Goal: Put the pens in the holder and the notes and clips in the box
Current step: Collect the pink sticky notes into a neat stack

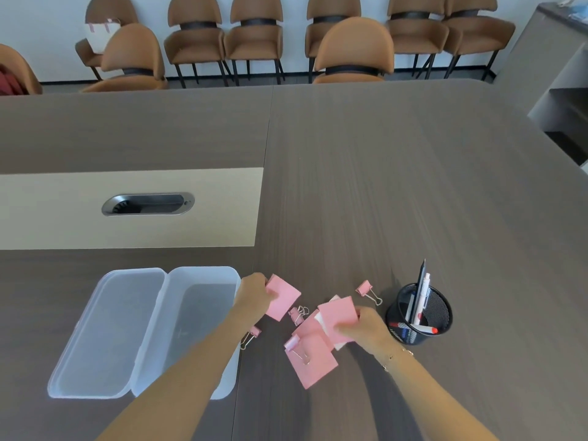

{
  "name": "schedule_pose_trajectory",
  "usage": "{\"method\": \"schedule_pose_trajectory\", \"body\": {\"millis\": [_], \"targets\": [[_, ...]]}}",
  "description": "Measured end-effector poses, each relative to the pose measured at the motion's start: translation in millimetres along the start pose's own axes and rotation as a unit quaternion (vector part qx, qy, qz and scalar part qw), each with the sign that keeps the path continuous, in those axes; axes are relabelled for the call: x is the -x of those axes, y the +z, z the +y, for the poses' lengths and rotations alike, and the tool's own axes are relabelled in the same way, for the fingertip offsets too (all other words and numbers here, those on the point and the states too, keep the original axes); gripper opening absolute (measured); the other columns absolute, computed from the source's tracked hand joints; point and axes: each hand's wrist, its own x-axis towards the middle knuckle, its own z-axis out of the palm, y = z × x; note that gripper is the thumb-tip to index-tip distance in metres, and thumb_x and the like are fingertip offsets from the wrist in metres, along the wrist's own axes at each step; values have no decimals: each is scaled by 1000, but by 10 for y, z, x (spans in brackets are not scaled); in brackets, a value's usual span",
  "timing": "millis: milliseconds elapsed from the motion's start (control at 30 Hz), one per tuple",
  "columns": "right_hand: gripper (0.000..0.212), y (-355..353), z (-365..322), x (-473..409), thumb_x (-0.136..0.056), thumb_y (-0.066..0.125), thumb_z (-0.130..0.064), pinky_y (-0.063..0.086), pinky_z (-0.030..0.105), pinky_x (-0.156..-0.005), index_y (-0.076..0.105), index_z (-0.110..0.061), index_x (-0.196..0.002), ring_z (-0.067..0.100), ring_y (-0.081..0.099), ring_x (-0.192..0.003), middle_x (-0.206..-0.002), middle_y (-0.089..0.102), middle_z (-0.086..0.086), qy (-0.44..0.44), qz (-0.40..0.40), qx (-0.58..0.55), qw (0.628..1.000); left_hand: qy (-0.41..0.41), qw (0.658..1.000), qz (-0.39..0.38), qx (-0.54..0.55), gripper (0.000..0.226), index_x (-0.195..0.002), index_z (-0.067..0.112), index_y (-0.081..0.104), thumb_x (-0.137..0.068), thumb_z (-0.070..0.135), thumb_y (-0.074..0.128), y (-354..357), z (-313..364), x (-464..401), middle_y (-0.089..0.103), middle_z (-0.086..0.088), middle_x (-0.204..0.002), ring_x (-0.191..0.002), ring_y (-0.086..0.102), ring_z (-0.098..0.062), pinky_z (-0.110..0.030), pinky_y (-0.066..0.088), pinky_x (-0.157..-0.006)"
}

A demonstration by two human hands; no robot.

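My left hand grips a pink note pad just right of the clear plastic box, whose lid lies open to its left. My right hand holds another pink note pad with white sheets under it. More pink notes lie on the table between my arms, one with a binder clip on it. Loose pink clips rest near the middle, by my left forearm and beside the holder. The black mesh holder stands at the right with several pens in it.
The dark wooden table stretches far ahead, with a beige inset and a cable grommet at the left. Brown chairs line the far side. A grey cabinet stands at the right.
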Motion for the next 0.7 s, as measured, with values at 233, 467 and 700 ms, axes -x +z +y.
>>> {"method": "schedule_pose_trajectory", "body": {"millis": [233, 467, 700], "targets": [[15, 19, -30, 229, -74, 67, -2, 44, 24, -58, 66, -16, -68, 19, 59, -69, -69, 65, 0, -30, -11, -69, 997, 27, 997, 40, 61, 8, -84, 8, 57, -88, 14, 58, -158, -3, 134, 57, -6, -87, -80, 51, -21, -23, 36, -56], [46, 395, 140, 237, -67, 71, -7, 42, 18, -60, 50, -4, -109, 17, 47, -86, -105, 45, 7, -37, 58, 84, 994, 37, 994, 55, 85, 25, -105, -1, 63, -88, 17, 60, -257, -68, 234, 57, -4, -92, -86, 51, -20, -28, 38, -73], [44, 549, 167, 106, -64, 69, -12, 50, 32, -73, 50, -7, -103, 29, 56, -102, -102, 61, 9, -8, 74, 196, 978, 36, 991, 40, 124, 17, -101, 7, 62, -89, 18, 59, -257, -169, 309, 58, -3, -95, -89, 52, -20, -27, 39, -72]]}}
